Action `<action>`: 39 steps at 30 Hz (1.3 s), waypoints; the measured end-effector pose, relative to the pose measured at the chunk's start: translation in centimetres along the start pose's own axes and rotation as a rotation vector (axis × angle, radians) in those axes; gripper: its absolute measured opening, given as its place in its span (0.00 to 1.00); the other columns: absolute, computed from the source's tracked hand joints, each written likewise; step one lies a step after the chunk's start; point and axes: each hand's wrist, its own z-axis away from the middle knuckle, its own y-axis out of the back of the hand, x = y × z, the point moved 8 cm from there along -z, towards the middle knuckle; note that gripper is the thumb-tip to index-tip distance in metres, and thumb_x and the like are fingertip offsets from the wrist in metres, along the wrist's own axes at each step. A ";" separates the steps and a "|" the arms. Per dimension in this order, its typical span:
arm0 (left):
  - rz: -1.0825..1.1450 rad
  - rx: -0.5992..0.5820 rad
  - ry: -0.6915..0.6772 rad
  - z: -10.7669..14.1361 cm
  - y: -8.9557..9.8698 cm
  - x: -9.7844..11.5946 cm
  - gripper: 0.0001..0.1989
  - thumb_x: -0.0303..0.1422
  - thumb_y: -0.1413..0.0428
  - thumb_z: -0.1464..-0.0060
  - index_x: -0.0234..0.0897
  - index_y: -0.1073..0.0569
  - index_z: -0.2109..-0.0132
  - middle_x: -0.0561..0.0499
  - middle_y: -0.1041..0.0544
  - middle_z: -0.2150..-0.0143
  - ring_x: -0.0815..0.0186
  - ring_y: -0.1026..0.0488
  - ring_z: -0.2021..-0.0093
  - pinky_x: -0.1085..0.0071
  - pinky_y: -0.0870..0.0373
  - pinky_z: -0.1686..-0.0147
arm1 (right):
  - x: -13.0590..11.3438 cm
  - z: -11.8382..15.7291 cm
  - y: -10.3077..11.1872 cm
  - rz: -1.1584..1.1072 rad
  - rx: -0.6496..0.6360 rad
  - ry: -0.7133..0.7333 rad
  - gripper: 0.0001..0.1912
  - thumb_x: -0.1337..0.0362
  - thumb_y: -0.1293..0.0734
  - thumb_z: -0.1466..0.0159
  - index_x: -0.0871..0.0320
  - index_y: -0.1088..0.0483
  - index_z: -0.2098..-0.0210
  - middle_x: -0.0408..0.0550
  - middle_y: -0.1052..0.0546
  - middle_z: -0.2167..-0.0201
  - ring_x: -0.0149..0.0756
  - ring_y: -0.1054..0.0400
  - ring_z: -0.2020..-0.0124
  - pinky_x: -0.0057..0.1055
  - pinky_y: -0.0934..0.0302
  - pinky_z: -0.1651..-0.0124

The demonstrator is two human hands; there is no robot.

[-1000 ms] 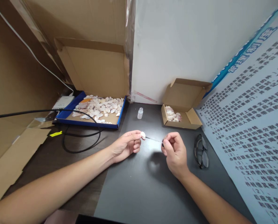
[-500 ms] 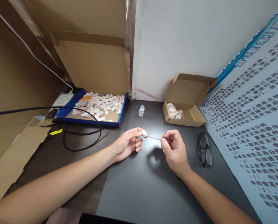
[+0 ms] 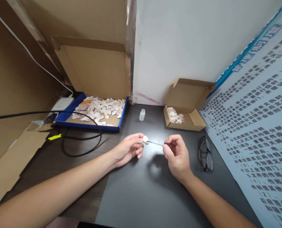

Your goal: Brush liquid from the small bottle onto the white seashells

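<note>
Between the thumb and fingertips of my left hand (image 3: pixel 129 148) is a small white seashell (image 3: pixel 145 139). My right hand (image 3: pixel 177 156) pinches a thin brush (image 3: pixel 156 143) by its dark end. It reaches leftward, and its dark tip meets the shell's right edge. Both hands are above the grey mat, and fingers cover part of the shell. Beyond them a small clear bottle (image 3: pixel 142 115) with a pale label stands upright, no cap visible on it.
At back left, a blue-edged box (image 3: pixel 88 126) holds many shells, near a black cable (image 3: pixel 81 137). A small cardboard box (image 3: pixel 186 126) with shells stands at back right. Glasses (image 3: pixel 205 154) lie right of my right hand. A printed poster (image 3: pixel 254 126) borders the right side.
The shell has turned slightly in my left fingers, and the brush tip now sits a little higher against it. The whole view has shifted slightly.
</note>
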 end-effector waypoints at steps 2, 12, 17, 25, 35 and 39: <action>-0.006 -0.008 0.006 0.0 0.0 -0.1 0.07 0.30 0.40 0.48 0.33 0.30 0.64 0.57 0.34 0.75 0.76 0.41 0.80 0.76 0.37 0.80 | 0.0 0.0 0.2 0.025 0.023 0.003 0.07 0.68 0.34 0.39 0.53 0.39 0.67 0.37 0.38 0.75 0.26 0.43 0.79 0.25 0.48 0.77; -0.049 -0.043 0.023 0.1 -0.3 -0.4 0.06 0.30 0.41 0.48 0.34 0.30 0.65 0.58 0.39 0.78 0.75 0.42 0.79 0.77 0.42 0.78 | -0.1 0.0 0.2 0.039 0.003 0.037 0.08 0.69 0.35 0.38 0.53 0.40 0.65 0.37 0.38 0.74 0.26 0.43 0.78 0.25 0.46 0.76; -0.030 -0.056 0.032 0.0 -0.4 -0.4 0.05 0.29 0.42 0.49 0.34 0.30 0.66 0.57 0.37 0.77 0.75 0.43 0.79 0.76 0.42 0.78 | 0.0 0.0 -0.2 0.026 -0.046 0.037 0.06 0.68 0.36 0.37 0.54 0.40 0.64 0.36 0.38 0.74 0.26 0.43 0.79 0.25 0.46 0.76; -0.068 -0.072 0.042 0.1 -0.4 -0.5 0.08 0.31 0.39 0.50 0.35 0.31 0.65 0.58 0.40 0.78 0.75 0.44 0.78 0.77 0.42 0.77 | 0.0 0.0 -0.1 0.039 -0.032 0.023 0.06 0.67 0.36 0.37 0.53 0.40 0.64 0.37 0.38 0.74 0.26 0.43 0.80 0.26 0.46 0.76; -0.128 -0.080 0.024 0.0 -0.3 -0.8 0.10 0.33 0.37 0.49 0.35 0.31 0.64 0.58 0.39 0.76 0.75 0.44 0.78 0.77 0.42 0.78 | -1.0 0.1 0.1 0.057 -0.005 0.077 0.08 0.69 0.34 0.39 0.54 0.39 0.65 0.38 0.37 0.74 0.27 0.41 0.78 0.25 0.45 0.76; -0.150 -0.079 0.027 0.0 -0.4 -0.8 0.12 0.34 0.36 0.50 0.35 0.31 0.64 0.59 0.39 0.76 0.76 0.44 0.78 0.77 0.42 0.77 | -1.2 0.1 0.2 0.076 0.024 0.081 0.08 0.69 0.34 0.40 0.54 0.39 0.66 0.38 0.37 0.74 0.27 0.41 0.77 0.25 0.43 0.74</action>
